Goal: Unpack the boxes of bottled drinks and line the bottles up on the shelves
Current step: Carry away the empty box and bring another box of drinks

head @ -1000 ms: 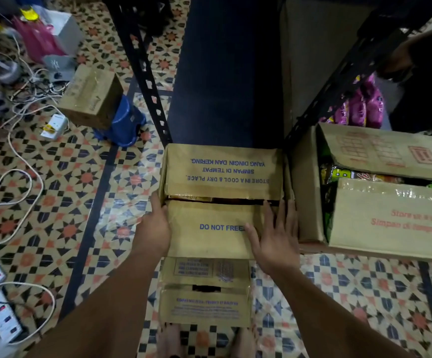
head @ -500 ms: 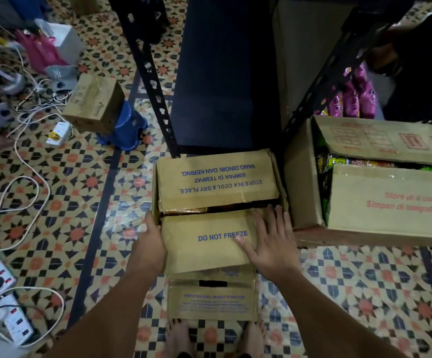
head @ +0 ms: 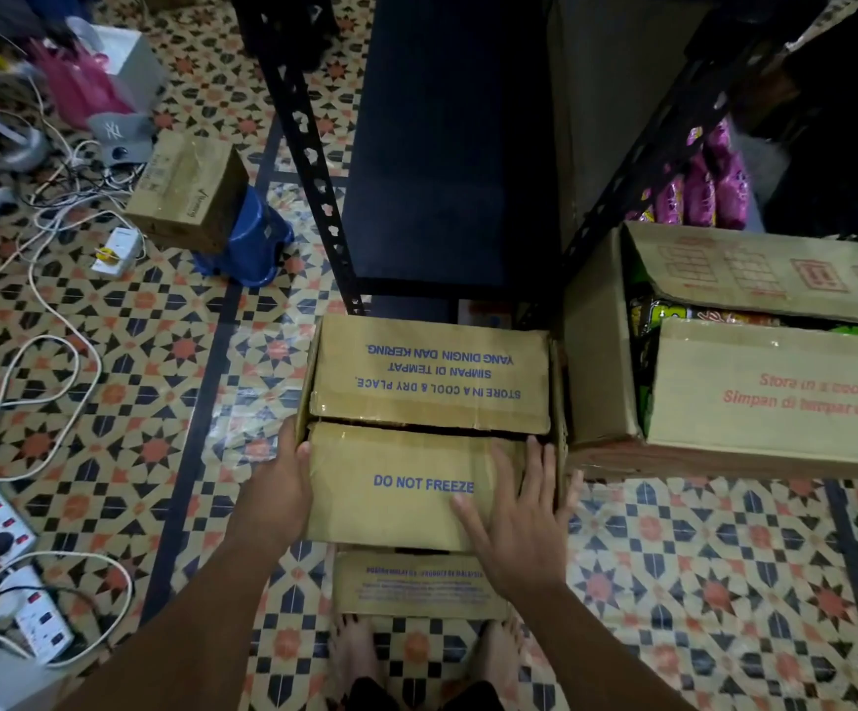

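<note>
Down at the bottom of the frame my bare feet [head: 349, 654] stand on the patterned tile floor [head: 673, 556], and the near side of the carton [head: 416, 582] is right at my toes. My left hand [head: 278, 500] grips the carton's left edge, thumb hooked over the near flap [head: 396, 484], the one printed DO NOT FREEZE. My right hand [head: 519, 520] lies flat on that flap's right part, fingers straight and spread, pressing on the cardboard.

Lower left, power strips [head: 1, 526] and white cables [head: 31, 382] snake over the tiles. To the right, touching my carton, sits a bigger open box [head: 601, 351] with red lettering and bright packets showing inside.

The carton itself sits centre frame, plain brown, blue print. Its far flap [head: 432, 377] reads STORE IN A COOL & DRY PLACE, upside down to me. A dark slit runs between the two flaps; I cannot tell what is inside.

Just beyond it rises the black perforated shelf post [head: 308, 161], with a dark shelf board [head: 442, 146] behind. Upper left: a small brown box [head: 185, 192] on a blue stool [head: 252, 243], a grey cap [head: 119, 136], a pink bag [head: 77, 89]. Upper right, pink packets [head: 714, 182] sit behind the rack.
</note>
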Demonstrator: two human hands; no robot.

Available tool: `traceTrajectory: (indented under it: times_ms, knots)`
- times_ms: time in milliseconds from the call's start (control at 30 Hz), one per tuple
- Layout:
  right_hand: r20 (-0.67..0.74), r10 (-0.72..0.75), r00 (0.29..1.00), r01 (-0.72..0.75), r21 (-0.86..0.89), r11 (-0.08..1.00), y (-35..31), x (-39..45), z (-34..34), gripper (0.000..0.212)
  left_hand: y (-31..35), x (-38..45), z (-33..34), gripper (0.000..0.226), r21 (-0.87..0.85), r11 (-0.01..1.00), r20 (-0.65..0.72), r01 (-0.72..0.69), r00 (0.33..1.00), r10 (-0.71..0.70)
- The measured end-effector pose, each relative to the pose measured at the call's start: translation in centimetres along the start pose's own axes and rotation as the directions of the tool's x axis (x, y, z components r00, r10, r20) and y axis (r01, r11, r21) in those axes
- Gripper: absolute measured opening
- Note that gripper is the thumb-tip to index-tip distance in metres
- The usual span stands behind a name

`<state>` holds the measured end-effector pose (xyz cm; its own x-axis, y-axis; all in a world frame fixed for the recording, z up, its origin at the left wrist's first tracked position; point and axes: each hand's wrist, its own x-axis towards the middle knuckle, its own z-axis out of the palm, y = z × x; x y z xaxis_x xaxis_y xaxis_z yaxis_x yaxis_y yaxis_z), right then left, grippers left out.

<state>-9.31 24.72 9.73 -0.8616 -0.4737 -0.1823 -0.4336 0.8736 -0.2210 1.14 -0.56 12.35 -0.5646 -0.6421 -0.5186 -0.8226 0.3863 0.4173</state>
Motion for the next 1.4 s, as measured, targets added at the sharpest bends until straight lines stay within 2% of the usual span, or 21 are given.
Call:
traceTrajectory:
  times_ms: [100, 167, 200, 267, 333, 467, 600, 767, 933, 1067, 1100, 1200, 1300, 1400]
  knots:
    - [-0.154, 0.136, 0.979, -0.098, 0.231, 0.968, 0.1, 1.0, -1.1, 0.062, 0.3, 0.0, 0.0, 0.047, -0.023, 0.999, -0.045, -0.045, 0.998, 0.044]
    - [-0.183, 0.341, 0.922, -0.249, 0.394, 0.885, 0.5, 1.6, -1.6, 0.050, 0.8, 0.3, -0.4, 0.045, -0.048, 0.998, -0.078, -0.047, 0.996, 0.043]
    - [-0.098, 0.455, 0.885, -0.365, 0.460, 0.809, 0.9, 2.0, -1.8, 0.047, 1.1, 0.7, -0.6, 0.044, -0.059, 0.998, -0.100, -0.032, 0.995, 0.026]
    - [0.141, 0.609, 0.780, -0.604, 0.422, 0.676, 1.4, 3.2, -2.0, 0.042, 1.6, 2.0, -0.9, 0.042, -0.045, 0.999, -0.135, -0.030, 0.991, 0.023]
    - [0.246, 0.638, 0.729, -0.683, 0.325, 0.654, 1.9, 4.6, -2.3, 0.042, 1.9, 3.8, -0.8, 0.033, 0.010, 0.999, -0.140, -0.036, 0.990, 0.037]
    - [0.280, 0.626, 0.727, -0.686, 0.313, 0.657, 2.1, 7.4, -2.6, 0.034, 1.9, 6.9, -0.4, 0.015, 0.115, 0.993, -0.091, 0.031, 0.996, -0.020]
    - [0.313, 0.648, 0.694, -0.720, 0.301, 0.626, 2.8, 8.5, -1.6, 0.019, 1.0, 8.3, -0.1, 0.016, 0.173, 0.984, -0.084, 0.049, 0.996, -0.034]
    - [0.285, 0.625, 0.727, -0.684, 0.220, 0.695, 3.2, 7.8, -1.9, 0.023, 0.7, 8.1, 0.0, 0.020, 0.213, 0.976, -0.043, 0.037, 0.999, -0.028]
    - [0.382, 0.518, 0.766, -0.600, 0.132, 0.789, 3.8, 7.9, -3.6, 0.023, 0.4, 6.9, -0.8, 0.025, 0.189, 0.980, 0.012, 0.068, 0.997, -0.072]
    - [0.406, 0.451, 0.795, -0.534, 0.114, 0.838, 3.6, 6.6, -5.3, 0.016, 0.2, 4.1, -1.8, 0.010, 0.187, 0.980, 0.032, 0.070, 0.996, -0.078]
    - [0.410, 0.433, 0.803, -0.512, 0.103, 0.853, 3.5, 5.9, -5.7, 0.012, -0.1, 3.0, -2.0, 0.012, 0.184, 0.979, 0.032, 0.086, 0.995, -0.094]
    - [0.416, 0.369, 0.831, -0.435, 0.074, 0.897, 2.6, 3.8, -7.3, 0.021, -1.7, -0.6, -3.1, 0.021, 0.169, 0.977, 0.059, 0.130, 0.988, -0.142]
    - [0.461, 0.313, 0.830, -0.370, 0.034, 0.929, 1.3, 2.0, -9.3, 0.015, -3.4, -4.4, -4.6, 0.016, 0.149, 0.974, 0.066, 0.172, 0.981, -0.183]
    - [0.516, 0.231, 0.825, -0.278, 0.014, 0.960, -0.7, 0.3, -10.8, 0.023, -5.3, -8.7, -5.7, 0.015, 0.109, 0.973, 0.043, 0.206, 0.976, -0.211]
